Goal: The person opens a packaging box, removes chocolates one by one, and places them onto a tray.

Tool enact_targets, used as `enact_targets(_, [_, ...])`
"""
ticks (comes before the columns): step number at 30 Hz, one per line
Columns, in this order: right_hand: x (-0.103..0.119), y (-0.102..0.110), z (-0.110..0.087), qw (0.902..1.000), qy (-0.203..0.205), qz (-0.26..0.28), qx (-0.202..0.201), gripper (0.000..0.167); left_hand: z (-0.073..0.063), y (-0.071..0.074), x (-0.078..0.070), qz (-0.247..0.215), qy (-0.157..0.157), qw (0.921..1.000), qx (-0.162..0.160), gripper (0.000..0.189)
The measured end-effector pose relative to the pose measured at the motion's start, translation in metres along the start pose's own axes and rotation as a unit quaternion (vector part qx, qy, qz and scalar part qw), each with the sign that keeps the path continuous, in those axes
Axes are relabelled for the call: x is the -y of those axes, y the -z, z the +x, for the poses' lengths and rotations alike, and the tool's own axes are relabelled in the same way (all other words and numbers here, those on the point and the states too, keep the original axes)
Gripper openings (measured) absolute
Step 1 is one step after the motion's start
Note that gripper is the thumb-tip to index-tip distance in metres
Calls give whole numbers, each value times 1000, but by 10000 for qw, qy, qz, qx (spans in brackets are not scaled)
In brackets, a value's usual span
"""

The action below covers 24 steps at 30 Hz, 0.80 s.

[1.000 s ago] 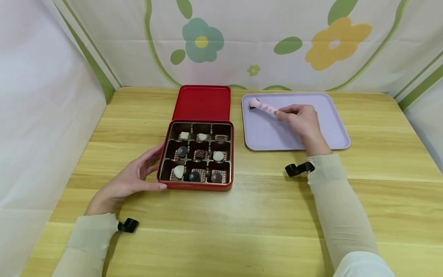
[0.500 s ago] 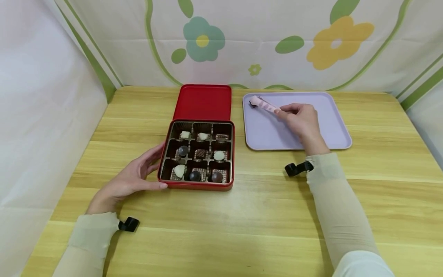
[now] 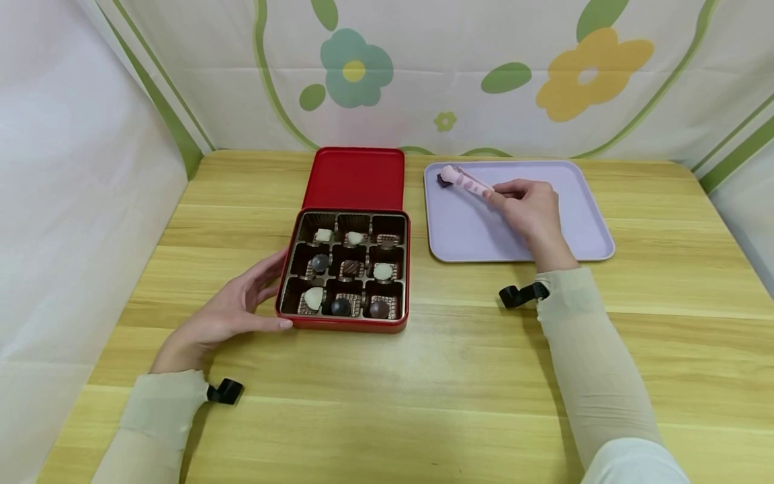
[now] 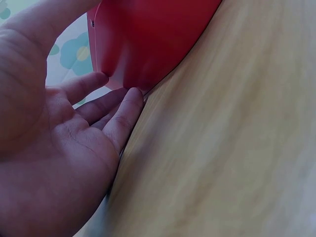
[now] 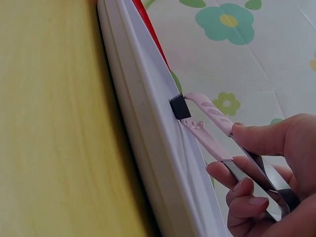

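Note:
My left hand (image 3: 232, 306) rests against the left side of a red chocolate box (image 3: 345, 325), its thumb at the front corner. In the left wrist view the extended fingers (image 4: 126, 111) touch the box's red wall. Dark and white chocolates sit in the box's compartments; none shows in the back right one. My right hand (image 3: 532, 212) holds pink paw-tipped tongs (image 3: 468, 183) with metal handles over a lilac tray (image 3: 580, 232). A small dark chocolate (image 5: 180, 106) sits at the tray's back left corner. The tongs' tips stand parted beside it in the right wrist view.
The box's red lid (image 3: 357, 178) lies opened behind it. Left of the tray, box and lid stand on a wood-grain table (image 3: 435, 396). A flower-printed cloth (image 3: 417, 74) hangs behind the table's back edge, and white cloth (image 3: 54, 202) hangs on the left.
The tongs' tips have shifted slightly right, and more of the dark chocolate shows on the tray. My left hand and the box keep their places.

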State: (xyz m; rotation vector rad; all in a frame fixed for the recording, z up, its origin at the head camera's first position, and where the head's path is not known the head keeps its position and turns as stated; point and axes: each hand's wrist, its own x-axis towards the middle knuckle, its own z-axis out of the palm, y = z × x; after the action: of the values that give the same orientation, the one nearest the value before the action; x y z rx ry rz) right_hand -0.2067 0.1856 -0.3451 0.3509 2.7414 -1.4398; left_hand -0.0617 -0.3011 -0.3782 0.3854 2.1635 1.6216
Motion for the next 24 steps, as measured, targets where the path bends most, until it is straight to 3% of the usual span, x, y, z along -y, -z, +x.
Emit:
enact_targets(11, [-2,3,2,9992,141,237,-274,45,0,-1,1,20,-36,10000,-16,114])
enact_targets(24, [7,2,-5,9935,820,728,-296,44,2,-3,-1,34,-93,9999,-39,111])
